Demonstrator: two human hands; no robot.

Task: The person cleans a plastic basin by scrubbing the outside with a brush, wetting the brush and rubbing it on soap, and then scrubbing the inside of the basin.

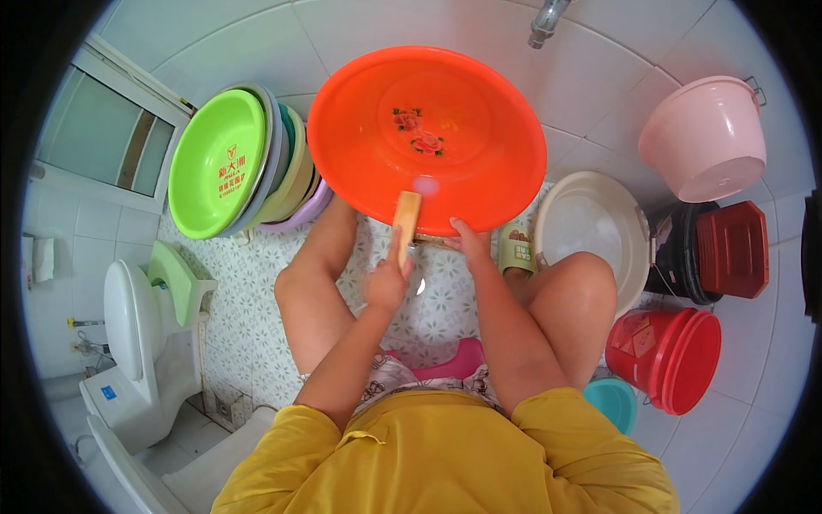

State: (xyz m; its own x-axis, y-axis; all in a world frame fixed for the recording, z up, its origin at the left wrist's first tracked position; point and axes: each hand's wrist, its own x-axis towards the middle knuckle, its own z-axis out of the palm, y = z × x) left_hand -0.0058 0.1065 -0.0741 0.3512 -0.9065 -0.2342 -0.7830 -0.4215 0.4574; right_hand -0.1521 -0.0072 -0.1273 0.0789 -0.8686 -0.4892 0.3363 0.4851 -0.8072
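Observation:
A large orange-red basin [428,94] with printed roses at its middle is tilted up in front of me, its wide inside facing me. My right hand [470,243] grips its lower rim, thumb on the inside and fingers partly hidden behind. In my left hand [390,278] is a wooden scrub brush [408,214], its flat pale back toward me and its end against the basin near the lower rim. The bristles are hidden. Just under the rim, between my hands, a small brownish thing [435,242] shows, too little of it to name.
Stacked basins, a green one [218,163] foremost, lean at the left wall. Right of my knees stand a cream tub [595,193], a red bucket [659,351] and a pink bucket [706,137]. A metal tap [546,21] juts out above. The toilet [133,321] is at left.

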